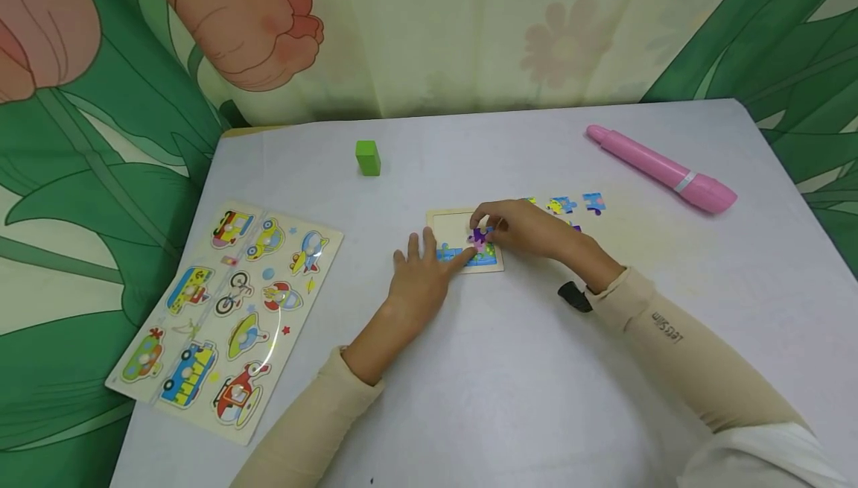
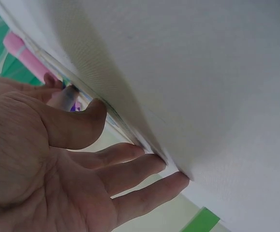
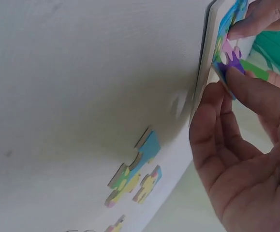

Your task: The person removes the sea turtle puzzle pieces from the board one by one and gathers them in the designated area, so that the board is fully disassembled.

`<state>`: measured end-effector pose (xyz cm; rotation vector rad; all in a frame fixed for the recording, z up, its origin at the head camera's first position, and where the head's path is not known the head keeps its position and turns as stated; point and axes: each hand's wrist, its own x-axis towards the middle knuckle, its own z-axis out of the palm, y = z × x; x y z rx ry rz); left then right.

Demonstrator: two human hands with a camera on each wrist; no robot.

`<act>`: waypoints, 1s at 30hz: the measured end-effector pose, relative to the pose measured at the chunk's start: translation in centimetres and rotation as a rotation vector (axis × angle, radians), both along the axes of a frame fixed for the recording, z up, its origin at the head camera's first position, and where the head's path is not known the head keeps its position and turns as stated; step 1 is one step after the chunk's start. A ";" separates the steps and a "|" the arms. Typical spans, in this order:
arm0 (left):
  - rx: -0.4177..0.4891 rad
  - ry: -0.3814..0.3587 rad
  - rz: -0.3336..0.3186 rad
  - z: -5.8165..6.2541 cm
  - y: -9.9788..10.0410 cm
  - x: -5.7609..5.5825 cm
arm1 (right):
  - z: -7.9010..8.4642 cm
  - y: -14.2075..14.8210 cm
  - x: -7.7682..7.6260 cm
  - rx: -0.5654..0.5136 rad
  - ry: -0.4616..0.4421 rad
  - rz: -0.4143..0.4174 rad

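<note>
A small wooden puzzle tray [image 1: 450, 213] lies mid-table, with several blue, pink and green jigsaw pieces [image 1: 445, 254] along its near side. My right hand [image 1: 528, 229] pinches a purple and blue jigsaw piece [image 3: 232, 66] between thumb and fingers, tilted over the tray beside the placed pieces. The left hand [image 1: 421, 279] has its fingers spread on the table at the tray's left edge. Its thumb [image 3: 243, 29] reaches across onto the placed pieces. In the left wrist view, the left fingertips [image 2: 178, 181] touch the white surface.
Loose jigsaw pieces [image 1: 593, 203] lie right of the tray, partly behind the right hand. A pink marker-shaped tube [image 1: 660, 168] lies at the back right, a green block [image 1: 368, 158] stands at the back. A vehicle puzzle board [image 1: 268, 339] is at the left, a black object [image 1: 574, 297] near the right wrist.
</note>
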<state>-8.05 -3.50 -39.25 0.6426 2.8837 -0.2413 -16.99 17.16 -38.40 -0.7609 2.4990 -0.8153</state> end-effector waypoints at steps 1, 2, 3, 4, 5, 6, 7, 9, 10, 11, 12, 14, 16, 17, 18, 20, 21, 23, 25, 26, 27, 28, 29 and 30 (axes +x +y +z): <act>0.000 -0.001 0.001 0.0 0.0 0.0 | 0.0 0.1 0.0 -0.013 -0.005 0.000; 0.001 -0.001 0.002 0.0 0.0 0.0 | 0.0 0.2 -0.1 -0.024 -0.010 -0.003; 0.003 -0.001 0.003 0.1 0.0 0.0 | 0.0 0.4 -0.1 -0.033 -0.013 -0.005; 0.006 0.001 0.004 0.0 0.0 0.0 | 0.0 0.5 -0.2 -0.044 -0.017 -0.007; 0.009 0.002 0.005 0.1 0.0 0.0 | 0.0 0.6 -0.2 -0.054 -0.022 -0.011; 0.010 0.003 0.005 0.1 0.0 0.0 | 0.0 0.8 -0.3 -0.062 -0.027 -0.014; 0.012 0.002 0.006 0.1 -0.1 0.0 | 0.0 1.0 -0.4 -0.068 -0.029 -0.019; 0.018 0.000 0.007 0.0 -0.1 0.0 | 0.0 1.4 -0.6 -0.074 -0.037 -0.034; 0.019 -0.004 0.007 0.0 -0.1 0.0 | 0.1 1.7 -0.7 -0.077 -0.043 -0.042; 0.018 -0.008 0.007 0.0 -0.1 0.0 | 0.2 2.0 -0.7 -0.081 -0.049 -0.050; 0.016 -0.009 0.007 0.0 -0.1 -0.1 | 0.3 2.3 -0.8 -0.083 -0.056 -0.059; 0.022 -0.017 0.009 -0.2 0.0 -0.1 | 0.7 3.1 -0.8 -0.085 -0.070 -0.074; 0.023 -0.020 0.008 -0.1 0.0 -0.1 | 1.0 4.0 -0.8 -0.083 -0.086 -0.093; 0.025 -0.020 0.009 -0.1 0.0 -0.1 | 1.1 4.4 -0.8 -0.082 -0.092 -0.105; 0.028 -0.020 0.010 -0.1 0.0 -0.1 | 1.3 4.9 -0.8 -0.077 -0.096 -0.118; 0.033 -0.018 0.009 0.0 -0.1 0.0 | 1.5 5.9 -0.7 -0.063 -0.104 -0.149; 0.034 -0.013 0.007 0.0 -0.1 0.0 | 1.6 6.4 -0.7 -0.056 -0.109 -0.167; 0.035 -0.004 0.004 0.0 -0.1 0.1 | 1.8 7.5 -0.6 -0.042 -0.121 -0.204; 0.036 0.007 -0.003 0.0 -0.1 0.1 | 2.0 8.7 -0.5 -0.020 -0.123 -0.238; 0.035 0.013 -0.007 0.0 -0.1 0.1 | 2.1 9.3 -0.4 -0.015 -0.125 -0.253; 0.034 0.016 -0.009 0.0 -0.1 0.1 | 2.1 10.0 -0.4 -0.010 -0.126 -0.261; 0.033 0.020 -0.011 0.0 -0.1 0.1 | 2.2 10.6 -0.3 -0.001 -0.125 -0.269; 0.034 0.021 -0.012 0.0 -0.2 0.1 | 2.3 11.2 -0.3 0.007 -0.124 -0.275; 0.037 0.019 -0.010 -0.1 -0.2 0.1 | 2.3 11.7 -0.2 0.018 -0.125 -0.281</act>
